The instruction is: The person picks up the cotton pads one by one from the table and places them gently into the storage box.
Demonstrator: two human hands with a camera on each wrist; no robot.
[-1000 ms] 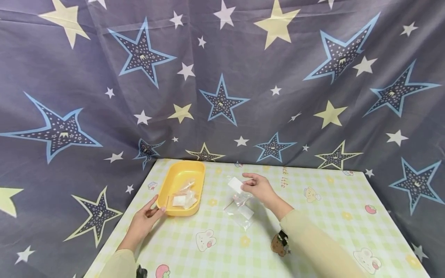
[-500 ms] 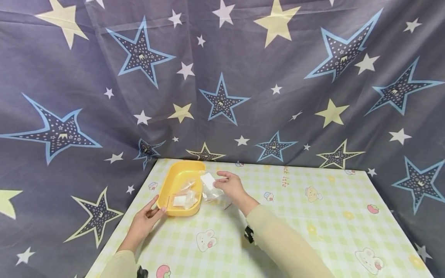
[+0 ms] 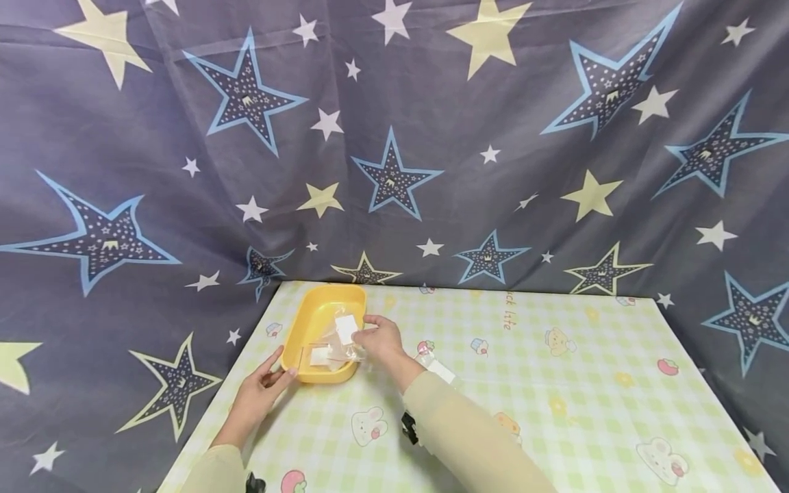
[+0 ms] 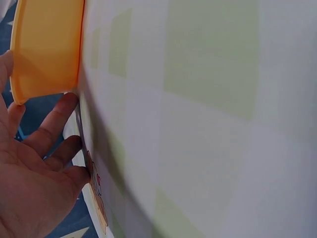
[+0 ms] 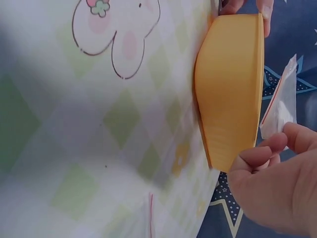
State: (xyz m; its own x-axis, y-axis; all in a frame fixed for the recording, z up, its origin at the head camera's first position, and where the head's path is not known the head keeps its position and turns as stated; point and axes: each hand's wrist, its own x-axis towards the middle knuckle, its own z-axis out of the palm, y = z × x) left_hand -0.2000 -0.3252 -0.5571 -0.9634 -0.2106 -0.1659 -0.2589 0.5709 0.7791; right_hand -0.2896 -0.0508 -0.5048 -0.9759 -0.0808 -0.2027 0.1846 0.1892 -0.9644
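Note:
My left hand [image 3: 257, 392] grips the near-left corner of a yellow plastic tray [image 3: 297, 322], thumb at the front rim and fingers along the side. In the left wrist view its fingertips lie right at the wall of the tray. My right hand [image 3: 381, 340] pinches a small clear zip bag [image 5: 283, 101] with a white card in it, over the tray's right rim. The bag has a red line along its zip edge. Inside the tray lies another clear bag with a white card [image 3: 320, 356], partly covered by the held bag.
One more clear bag with a white card [image 3: 441, 370] lies on the table right of the tray, partly hidden by my right sleeve [image 3: 468, 431]. A green-and-white checked cloth [image 3: 555, 383] covers the table. A dark star-patterned curtain [image 3: 394, 233] hangs behind it.
My right hand has lifted a bag off the table and carried it left to the tray. Another bag stays on the table. The left hand keeps its hold on the tray.

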